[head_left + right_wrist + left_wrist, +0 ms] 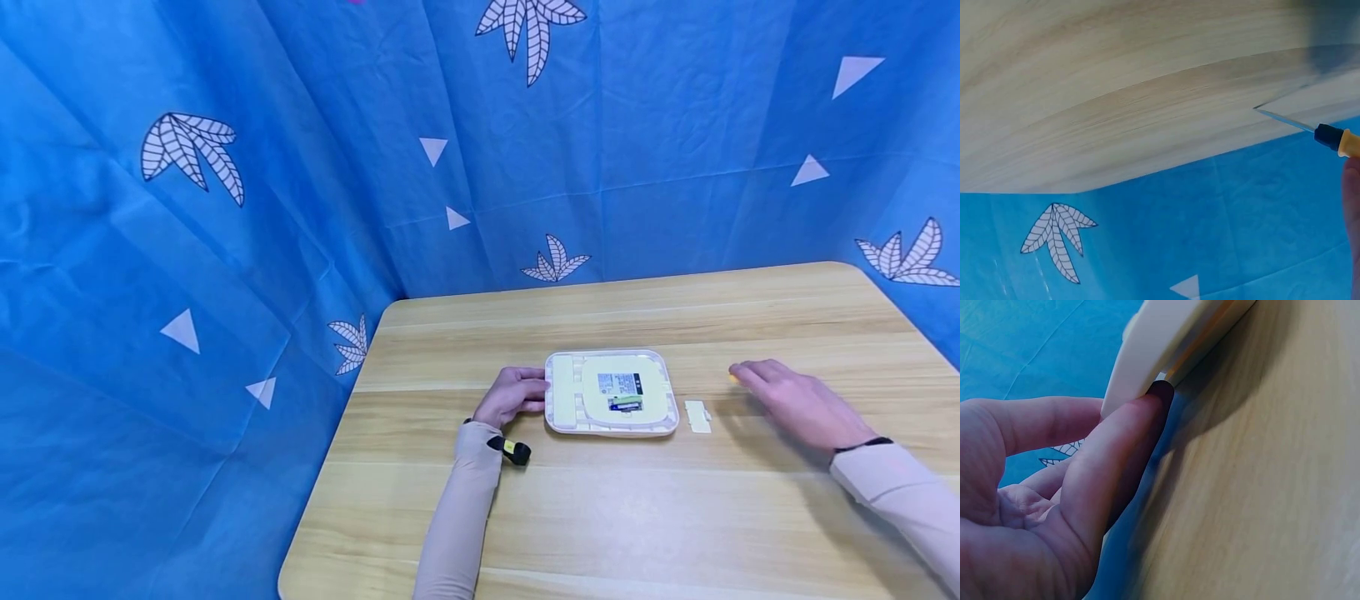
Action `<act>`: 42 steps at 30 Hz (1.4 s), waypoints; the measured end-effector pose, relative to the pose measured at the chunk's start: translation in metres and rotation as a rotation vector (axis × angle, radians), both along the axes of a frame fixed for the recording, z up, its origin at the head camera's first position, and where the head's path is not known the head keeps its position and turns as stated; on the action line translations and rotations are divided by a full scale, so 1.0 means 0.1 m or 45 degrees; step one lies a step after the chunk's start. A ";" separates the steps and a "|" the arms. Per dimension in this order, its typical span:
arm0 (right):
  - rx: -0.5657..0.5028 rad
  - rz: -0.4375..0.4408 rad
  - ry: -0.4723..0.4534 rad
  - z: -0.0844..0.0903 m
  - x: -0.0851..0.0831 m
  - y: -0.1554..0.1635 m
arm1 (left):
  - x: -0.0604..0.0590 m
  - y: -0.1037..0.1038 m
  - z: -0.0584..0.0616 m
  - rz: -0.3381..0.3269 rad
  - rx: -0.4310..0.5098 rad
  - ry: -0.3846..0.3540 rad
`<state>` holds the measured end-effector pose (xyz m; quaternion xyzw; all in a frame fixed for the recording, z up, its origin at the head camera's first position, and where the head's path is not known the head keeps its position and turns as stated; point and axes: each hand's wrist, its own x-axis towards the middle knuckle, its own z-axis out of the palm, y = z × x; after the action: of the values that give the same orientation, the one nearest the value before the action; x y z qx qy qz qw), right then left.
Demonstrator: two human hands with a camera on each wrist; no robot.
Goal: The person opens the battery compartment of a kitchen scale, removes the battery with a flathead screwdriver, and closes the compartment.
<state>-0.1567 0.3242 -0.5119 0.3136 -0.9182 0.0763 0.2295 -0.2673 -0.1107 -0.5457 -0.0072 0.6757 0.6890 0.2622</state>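
left hand: our left hand (513, 395) holds the left edge of the white device (611, 392), fingertips curled against its rim; the left wrist view shows a finger (1124, 445) pressed up to the casing (1160, 337), just off the worktop (1272, 487).
right hand: our right hand (795, 404) lies open and flat, fingers stretched toward a small screwdriver (1310, 129) at its fingertips; in the head view only an orange-yellow tip (732, 378) shows past the fingers. It grips nothing yet.
device: it lies back-up, with a printed label (620, 385) and what we take for an open battery bay (625, 404), between our two hands, touching the left and apart from the right.
cover: a small white cover (698, 416) lies on the worktop just right of the device, between it and our right hand.
doing it well: we judge the step in hand to be taking up the screwdriver. We should keep the left hand steady on the rim so the device cannot slide, and pinch the tool at its yellow handle (1349, 142), not the thin blade.
in the way: the loose cover sits in the path back to the device, and we could brush it aside.
around: blue patterned cloth (225, 208) hangs close behind and beside the worktop; a black-and-yellow wrist camera (513, 450) sits on our left sleeve.
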 end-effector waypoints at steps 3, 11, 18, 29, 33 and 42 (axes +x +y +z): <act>0.027 0.011 -0.009 -0.02 0.01 0.00 | 0.00 0.00 0.00 0.003 -0.001 -0.003; 0.072 0.024 -0.011 -0.10 0.00 0.00 | -0.01 0.00 0.00 0.003 -0.003 -0.008; 0.078 0.023 -0.033 -0.18 0.02 -0.02 | -0.01 0.01 -0.01 0.011 -0.006 -0.014; 0.116 0.042 -0.019 -0.25 0.02 -0.05 | 0.00 0.01 0.01 0.014 -0.003 -0.009; 0.126 0.044 -0.004 -0.27 0.03 -0.06 | -0.01 0.01 0.01 0.013 -0.005 -0.005; 0.126 0.037 0.004 -0.30 0.02 -0.07 | -0.01 0.00 0.02 0.009 -0.006 -0.014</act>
<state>-0.1546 0.3171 -0.5415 0.3380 -0.9159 0.0337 0.2140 -0.2678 -0.1103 -0.5436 -0.0140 0.6758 0.6882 0.2636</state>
